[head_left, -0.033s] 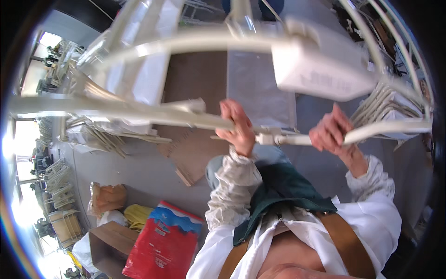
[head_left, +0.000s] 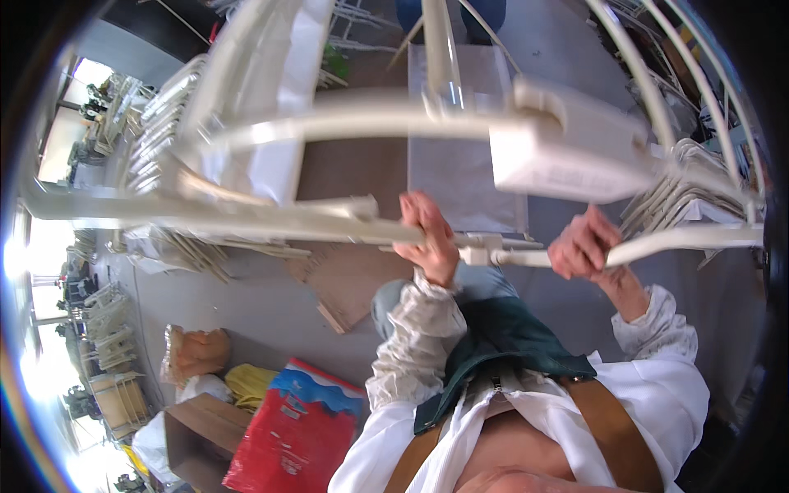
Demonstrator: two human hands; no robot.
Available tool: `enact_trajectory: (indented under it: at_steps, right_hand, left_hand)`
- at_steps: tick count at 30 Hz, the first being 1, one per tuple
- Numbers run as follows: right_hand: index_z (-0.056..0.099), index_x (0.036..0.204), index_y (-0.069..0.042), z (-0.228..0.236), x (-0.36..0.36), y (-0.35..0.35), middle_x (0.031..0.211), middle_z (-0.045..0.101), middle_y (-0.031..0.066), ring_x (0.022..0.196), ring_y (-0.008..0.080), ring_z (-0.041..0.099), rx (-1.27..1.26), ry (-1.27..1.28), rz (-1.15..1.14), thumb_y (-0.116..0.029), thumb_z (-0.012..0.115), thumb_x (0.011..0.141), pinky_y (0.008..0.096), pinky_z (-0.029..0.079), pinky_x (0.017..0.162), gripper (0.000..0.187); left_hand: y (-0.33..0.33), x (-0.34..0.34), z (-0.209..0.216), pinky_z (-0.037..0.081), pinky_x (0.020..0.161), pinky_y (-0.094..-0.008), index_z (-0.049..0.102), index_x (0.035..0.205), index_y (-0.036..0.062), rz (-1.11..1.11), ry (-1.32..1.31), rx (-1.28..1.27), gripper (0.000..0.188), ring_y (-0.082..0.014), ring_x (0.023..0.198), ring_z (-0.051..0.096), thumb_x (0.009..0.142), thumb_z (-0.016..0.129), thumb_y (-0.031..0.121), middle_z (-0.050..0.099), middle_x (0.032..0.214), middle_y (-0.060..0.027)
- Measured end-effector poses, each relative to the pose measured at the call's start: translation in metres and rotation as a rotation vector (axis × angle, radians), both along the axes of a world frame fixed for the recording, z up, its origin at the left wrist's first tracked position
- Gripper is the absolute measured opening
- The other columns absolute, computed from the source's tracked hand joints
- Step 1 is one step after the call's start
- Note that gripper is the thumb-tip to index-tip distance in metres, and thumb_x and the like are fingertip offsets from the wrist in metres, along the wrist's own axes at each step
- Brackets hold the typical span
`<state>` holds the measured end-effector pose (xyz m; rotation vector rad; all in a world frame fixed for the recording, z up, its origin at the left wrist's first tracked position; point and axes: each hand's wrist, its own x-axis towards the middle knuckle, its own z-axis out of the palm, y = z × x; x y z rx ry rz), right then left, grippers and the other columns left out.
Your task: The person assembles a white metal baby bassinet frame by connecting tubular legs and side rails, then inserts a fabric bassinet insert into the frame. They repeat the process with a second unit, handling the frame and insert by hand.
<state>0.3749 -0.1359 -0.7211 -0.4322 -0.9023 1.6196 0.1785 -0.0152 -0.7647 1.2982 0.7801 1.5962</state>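
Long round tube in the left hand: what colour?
The long round tube is cream, best seen in the head view.

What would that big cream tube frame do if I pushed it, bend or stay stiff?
The cream frame would probably stay stiff: its long tubes reach past the left hand and right hand without drooping. It might feel a little slippery, since its surface looks smooth and shiny.

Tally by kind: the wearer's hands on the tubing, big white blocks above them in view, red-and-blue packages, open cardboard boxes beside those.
Left hand and right hand on pale tubing: 2
White block: 1
Red-and-blue package: 1
Open cardboard box: 1
Total: 5
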Motion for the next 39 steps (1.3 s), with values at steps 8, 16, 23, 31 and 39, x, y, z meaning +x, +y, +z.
enact_trajectory:
  at_steps: [8, 16, 23, 31, 39]
  right_hand:
    - [0.063, 0.111, -0.005, 0.021, 0.010, -0.044, 0.100, 0.068, 0.0171, 0.083, 0.0220, 0.066, -0.530, -0.215, -0.788, -0.041, 0.045, 0.099, 0.0358, 0.051, 0.083, 0.042]
    - [0.024, 0.155, -0.020, 0.203, 0.143, -0.058, 0.150, 0.042, 0.0128, 0.115, 0.0225, 0.061, -0.474, -0.591, -1.092, -0.023, 0.046, 0.101, 0.0299, 0.054, 0.083, 0.059]
    - [0.028, 0.154, -0.024, 0.203, 0.139, -0.079, 0.127, 0.063, 0.0073, 0.089, 0.0118, 0.070, -0.578, -1.098, -1.077, -0.009, 0.043, 0.101, 0.0206, 0.054, 0.060, 0.057]
    - [0.050, 0.138, -0.013, 0.225, 0.095, -0.063, 0.106, 0.068, 0.0055, 0.082, 0.0100, 0.066, -0.662, -0.978, -1.329, -0.030, 0.050, 0.103, 0.0252, 0.052, 0.067, 0.039]
    - [0.065, 0.101, 0.000, 0.253, -0.091, -0.057, 0.087, 0.069, 0.0105, 0.073, 0.0170, 0.067, -0.656, -1.163, -0.603, -0.009, 0.057, 0.094, 0.0300, 0.053, 0.067, 0.014]
  left_hand:
    - [0.027, -0.127, -0.024, 0.046, 0.087, -0.0367, 0.059, 0.107, 0.0010, 0.145, 0.204, -0.310, 0.032, -0.0183, 0.096, 0.054, 0.091, 0.059, 0.029, 0.058, 0.109, -0.0098]
    - [0.201, -0.218, 0.149, 0.037, 0.109, -0.0448, 0.054, 0.135, 0.0046, 0.323, 0.841, -0.187, 0.043, -0.0339, 0.135, 0.042, 0.095, 0.057, 0.019, 0.043, 0.147, -0.0181]
    - [0.190, -0.214, 0.141, 0.041, 0.108, -0.0479, 0.063, 0.117, -0.0047, 0.406, 1.206, 0.298, 0.031, -0.0406, 0.128, 0.049, 0.091, 0.046, -0.006, 0.050, 0.140, -0.0220]
    - [0.219, -0.274, 0.105, 0.031, 0.114, -0.0435, 0.058, 0.127, -0.0044, 0.067, 0.999, -0.340, 0.037, -0.0336, 0.135, 0.042, 0.094, 0.055, 0.012, 0.041, 0.149, -0.0190]
    - [0.161, -0.211, 0.346, 0.021, 0.118, -0.0407, 0.039, 0.144, -0.0025, -0.254, 0.121, -0.548, 0.078, -0.0287, 0.139, 0.038, 0.100, 0.032, 0.061, 0.047, 0.144, -0.0203]
